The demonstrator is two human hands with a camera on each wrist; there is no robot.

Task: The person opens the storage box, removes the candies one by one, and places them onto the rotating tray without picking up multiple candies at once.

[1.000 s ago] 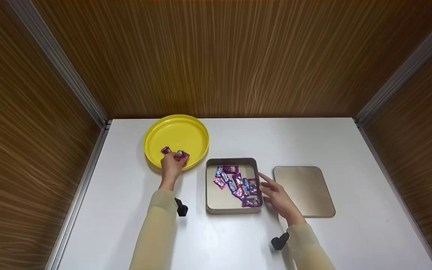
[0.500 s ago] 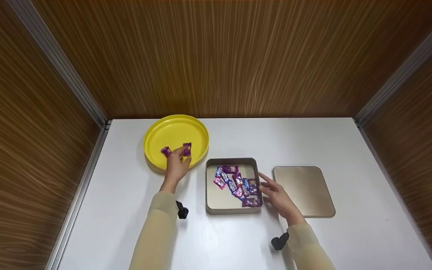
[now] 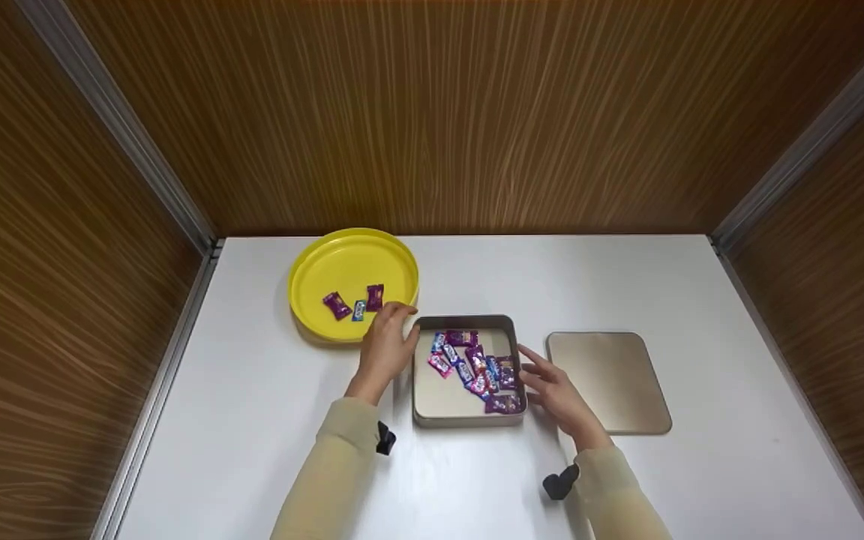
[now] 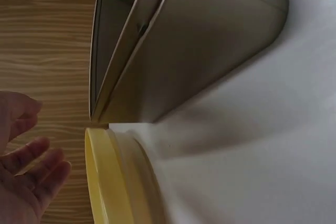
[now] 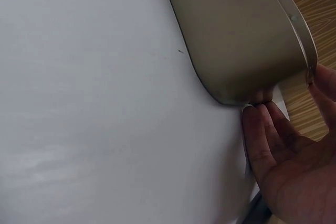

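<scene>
My left hand (image 3: 389, 345) hovers between the yellow plate (image 3: 301, 315) and the open metal tin (image 3: 432, 405), fingers loosely bent and nothing between them. In the left wrist view its fingers (image 4: 39, 174) are spread apart near the tin's corner (image 4: 121, 98). Two purple-wrapped candies (image 3: 337, 305) and one small blue-wrapped candy (image 3: 358, 310) lie on the plate. Inside the tin, several purple, blue and pink wrapped candies (image 3: 475, 360) are heaped towards the right. My right hand (image 3: 563, 397) touches the tin's right wall with outstretched fingertips; the right wrist view shows its fingers (image 5: 257, 137) against the outer side.
A flat metal lid (image 3: 619, 382) lies on the white table (image 3: 477, 487) right of the tin, partly behind my right hand. Wood-grain panels (image 3: 432, 112) stand at the back and both sides. Black camera mounts (image 3: 559, 482) sit on the wrists.
My left hand has let go of a purple candy on the plate and moved right, to the tin's near-left side. The blue candy is uncovered. My right hand has stayed in place.
</scene>
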